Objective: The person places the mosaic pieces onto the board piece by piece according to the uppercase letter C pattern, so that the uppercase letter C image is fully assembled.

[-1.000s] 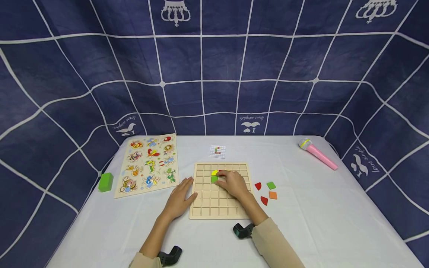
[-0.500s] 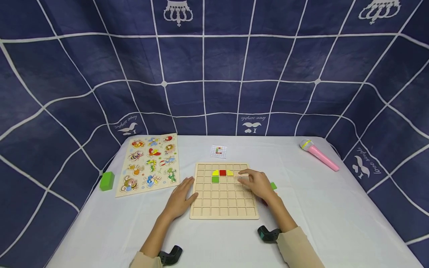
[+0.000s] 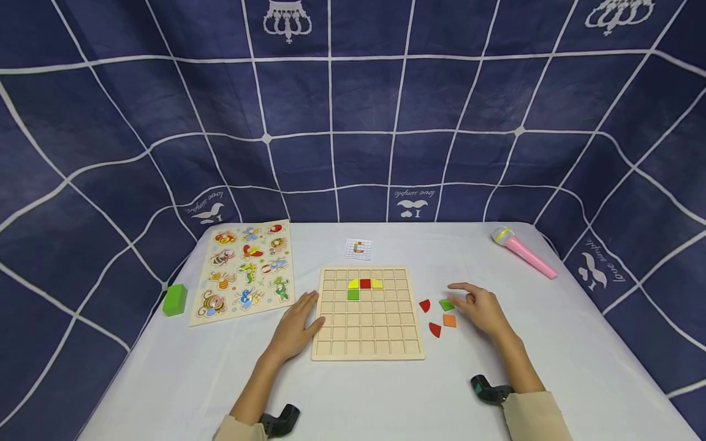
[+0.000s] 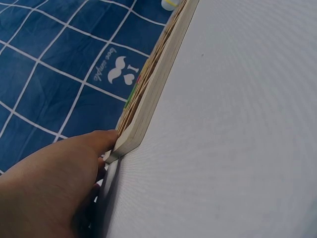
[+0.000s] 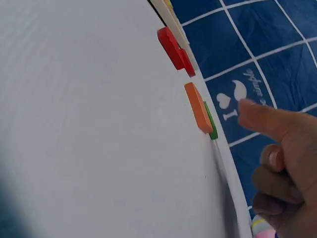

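In the head view a wooden grid board (image 3: 368, 348) lies mid-table. Set in its upper cells are a yellow quarter-round tile (image 3: 353, 285), a red square tile (image 3: 365, 283), a second yellow quarter-round tile (image 3: 377, 284) and a green square tile (image 3: 353, 294). My left hand (image 3: 292, 331) rests against the board's left edge, fingers straight, thumb at its rim. Right of the board my right hand (image 3: 484, 312) holds nothing; its thumb and forefinger are spread around a loose green tile (image 3: 446, 304). Close by lie an orange square tile (image 3: 449, 320) and two red quarter-round tiles (image 3: 435, 330).
Behind the board lies a small pattern card (image 3: 358, 248). At left are an insect puzzle board (image 3: 237, 293) and a green block (image 3: 174, 300). A pink toy microphone (image 3: 529, 256) lies at the back right. A dark blue checked curtain (image 3: 364, 98) encloses the white table.
My right hand has left the grid board and moved right to the loose tiles, uncovering the red and yellow tiles. My left hand has stayed at the board's edge.
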{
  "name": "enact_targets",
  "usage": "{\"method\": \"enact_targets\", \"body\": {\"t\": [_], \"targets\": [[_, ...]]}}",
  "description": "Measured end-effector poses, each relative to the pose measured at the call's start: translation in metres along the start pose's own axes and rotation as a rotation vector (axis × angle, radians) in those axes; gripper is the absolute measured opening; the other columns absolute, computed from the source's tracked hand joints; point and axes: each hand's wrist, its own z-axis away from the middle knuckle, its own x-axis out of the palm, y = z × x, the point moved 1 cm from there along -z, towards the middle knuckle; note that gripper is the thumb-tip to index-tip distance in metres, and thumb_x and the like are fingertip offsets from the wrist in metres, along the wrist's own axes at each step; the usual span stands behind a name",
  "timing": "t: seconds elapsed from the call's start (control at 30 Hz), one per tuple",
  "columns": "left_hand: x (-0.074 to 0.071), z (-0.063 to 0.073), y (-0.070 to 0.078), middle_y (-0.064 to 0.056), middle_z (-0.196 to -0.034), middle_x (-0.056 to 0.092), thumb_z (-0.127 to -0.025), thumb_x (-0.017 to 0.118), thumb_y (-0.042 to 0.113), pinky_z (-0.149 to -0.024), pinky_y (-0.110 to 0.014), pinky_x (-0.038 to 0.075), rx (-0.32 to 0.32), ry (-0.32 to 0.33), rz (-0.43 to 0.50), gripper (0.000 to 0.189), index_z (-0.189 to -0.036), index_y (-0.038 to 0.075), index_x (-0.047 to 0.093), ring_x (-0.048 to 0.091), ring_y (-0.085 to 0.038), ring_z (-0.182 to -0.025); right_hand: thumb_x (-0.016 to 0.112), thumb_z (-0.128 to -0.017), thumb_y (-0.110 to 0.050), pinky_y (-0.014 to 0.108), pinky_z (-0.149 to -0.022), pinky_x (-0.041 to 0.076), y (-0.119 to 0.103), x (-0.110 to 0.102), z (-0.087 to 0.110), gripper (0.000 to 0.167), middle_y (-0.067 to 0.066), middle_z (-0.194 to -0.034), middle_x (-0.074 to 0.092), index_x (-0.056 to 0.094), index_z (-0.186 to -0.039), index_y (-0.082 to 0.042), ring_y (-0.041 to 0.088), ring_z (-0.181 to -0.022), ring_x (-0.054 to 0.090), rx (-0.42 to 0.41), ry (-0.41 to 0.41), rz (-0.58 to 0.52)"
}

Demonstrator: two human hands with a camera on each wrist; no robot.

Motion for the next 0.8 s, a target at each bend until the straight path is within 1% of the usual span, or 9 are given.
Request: {"method": "enact_targets", "body": {"t": [0.1, 0.17, 0.23, 0.37, 0.43, 0.53, 0.63, 0.7, 0.8], "targets": [[0.0, 0.0, 0.0, -0.008, -0.147, 0.032, -0.092, 0.054, 0.035, -0.111, -0.046, 0.015, -0.005, -0.008, 0.004, 0.061, -0.143, 0.007, 0.034, 0.02, -0.026, -0.138, 0.071, -0.082, -0.03, 0.024, -0.04, 0.025, 0.011, 0.0, 0.003, 0.036, -0.006, -0.049, 0.032, 0.066, -0.113, -0.013, 0.007, -0.043, 0.027, 0.012, -0.052, -0.004], [0.0, 0.0, 0.0, -0.008, -0.147, 0.032, -0.092, 0.055, 0.035, -0.111, -0.046, 0.015, -0.004, -0.008, 0.003, 0.061, -0.143, 0.007, 0.034, 0.02, -0.026, -0.137, 0.073, -0.08, -0.029, 0.024, -0.041, 0.025, 0.016, 0.001, 0.005, 0.038, -0.007, -0.049, 0.032, 0.066, -0.113, -0.013, 0.007, -0.044, 0.027, 0.005, -0.082, -0.012], [0.0, 0.0, 0.0, -0.008, -0.147, 0.032, -0.092, 0.055, 0.034, -0.11, -0.046, 0.015, -0.004, -0.007, 0.005, 0.061, -0.142, 0.007, 0.035, 0.02, -0.026, -0.137, 0.074, -0.079, -0.028, 0.024, -0.041, 0.025, 0.018, 0.002, 0.005, 0.038, -0.008, -0.049, 0.032, 0.066, -0.113, -0.013, 0.006, -0.045, 0.026, -0.013, -0.094, -0.01], [-0.001, -0.001, 0.001, -0.009, -0.147, 0.033, -0.092, 0.055, 0.034, -0.11, -0.047, 0.015, 0.0, -0.002, 0.004, 0.06, -0.142, 0.006, 0.035, 0.021, -0.027, -0.137, 0.073, -0.08, -0.024, 0.023, -0.043, 0.025, 0.019, 0.004, 0.003, 0.031, -0.008, -0.05, 0.032, 0.068, -0.108, -0.012, 0.007, -0.046, 0.027, -0.049, -0.072, 0.024], [-0.002, -0.001, 0.001, -0.009, -0.147, 0.033, -0.092, 0.054, 0.034, -0.11, -0.047, 0.015, 0.001, -0.006, 0.003, 0.06, -0.142, 0.007, 0.035, 0.021, -0.027, -0.137, 0.073, -0.08, -0.023, 0.023, -0.044, 0.025, 0.019, 0.005, 0.003, 0.029, -0.007, -0.051, 0.033, 0.068, -0.107, -0.012, 0.007, -0.047, 0.028, -0.048, -0.061, 0.044], [-0.002, -0.001, 0.001, -0.009, -0.147, 0.033, -0.093, 0.054, 0.034, -0.11, -0.047, 0.015, 0.001, -0.01, 0.007, 0.06, -0.142, 0.006, 0.035, 0.02, -0.027, -0.137, 0.073, -0.08, -0.025, 0.024, -0.044, 0.025, 0.021, 0.006, 0.002, 0.032, -0.007, -0.051, 0.033, 0.067, -0.11, -0.013, 0.008, -0.047, 0.028, -0.047, -0.056, 0.056], [-0.002, 0.0, 0.001, -0.009, -0.147, 0.033, -0.092, 0.054, 0.034, -0.11, -0.047, 0.015, -0.003, -0.008, 0.003, 0.06, -0.142, 0.007, 0.035, 0.021, -0.027, -0.137, 0.072, -0.08, -0.027, 0.024, -0.044, 0.026, 0.02, 0.007, 0.001, 0.037, -0.007, -0.051, 0.032, 0.065, -0.115, -0.015, 0.008, -0.047, 0.028, -0.05, -0.072, 0.058], [-0.002, 0.0, 0.001, -0.009, -0.147, 0.033, -0.092, 0.054, 0.034, -0.11, -0.047, 0.015, -0.004, -0.004, 0.003, 0.06, -0.142, 0.007, 0.035, 0.02, -0.027, -0.137, 0.072, -0.081, -0.028, 0.024, -0.044, 0.026, 0.019, 0.007, 0.0, 0.036, -0.007, -0.051, 0.033, 0.066, -0.114, -0.015, 0.008, -0.047, 0.029, -0.056, -0.077, 0.052], [-0.002, 0.0, 0.001, -0.01, -0.147, 0.032, -0.092, 0.054, 0.034, -0.11, -0.047, 0.015, -0.004, -0.003, 0.003, 0.06, -0.142, 0.007, 0.034, 0.02, -0.027, -0.137, 0.073, -0.08, -0.026, 0.023, -0.044, 0.026, 0.018, 0.007, -0.001, 0.031, -0.007, -0.051, 0.034, 0.068, -0.108, -0.015, 0.008, -0.047, 0.029, -0.057, -0.067, 0.054]]}}
